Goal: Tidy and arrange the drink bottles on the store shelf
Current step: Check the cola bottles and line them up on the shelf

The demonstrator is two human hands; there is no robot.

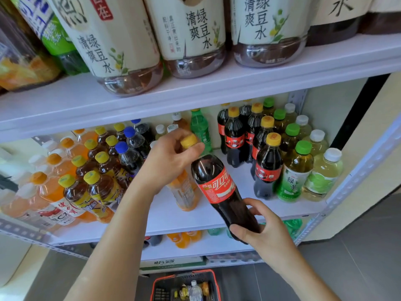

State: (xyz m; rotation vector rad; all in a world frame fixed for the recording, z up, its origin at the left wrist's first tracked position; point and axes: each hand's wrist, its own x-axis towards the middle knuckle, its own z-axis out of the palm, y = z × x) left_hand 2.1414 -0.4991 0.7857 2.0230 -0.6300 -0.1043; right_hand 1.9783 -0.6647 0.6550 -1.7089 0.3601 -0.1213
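**Cola bottle held at both ends over the middle shelf**

We see the cola bottle (217,185) tilted above the bare middle of the shelf board (178,222). Its long axis runs from the yellow cap (188,141) at upper left to the base at lower right, past the front edge. The left hand (171,161) curls its fingers round the neck; the right hand (260,232) cups the base, fingers wrapped beneath. The cola row (268,168) stands toward the board's right end — so we judge the right hand nearer, and the base must swing upright and rightward.
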